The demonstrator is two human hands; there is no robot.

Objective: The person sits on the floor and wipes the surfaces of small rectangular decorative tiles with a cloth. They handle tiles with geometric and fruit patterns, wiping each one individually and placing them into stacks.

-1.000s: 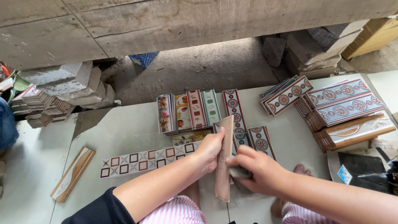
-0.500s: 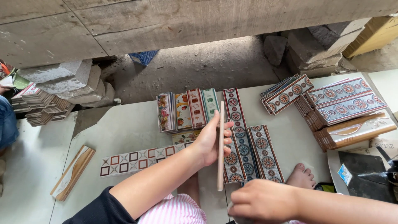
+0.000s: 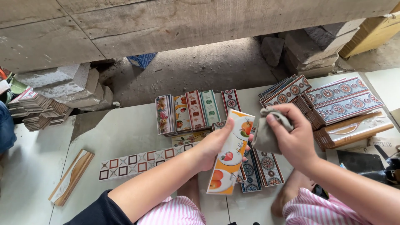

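My left hand [image 3: 213,146] holds a long narrow tile [image 3: 230,153] with orange edges and fruit pictures, its face turned up toward me. My right hand [image 3: 293,135] grips a bunched grey cloth [image 3: 266,132] just to the right of the tile's upper end. Under both hands lie strip tiles with round blue and red patterns [image 3: 266,170] on a pale table [image 3: 125,133].
Upright patterned strip tiles [image 3: 187,112] stand in a row behind my hands. Stacks of patterned tiles [image 3: 337,102] sit at the right, a square-pattern strip [image 3: 137,162] and a wood-look strip [image 3: 71,177] at the left. Concrete blocks [image 3: 66,85] lie beyond. My bare feet show below.
The tile was held on edge; now its fruit face is turned up. My right hand rose from low at the right and now holds the grey cloth beside the tile.
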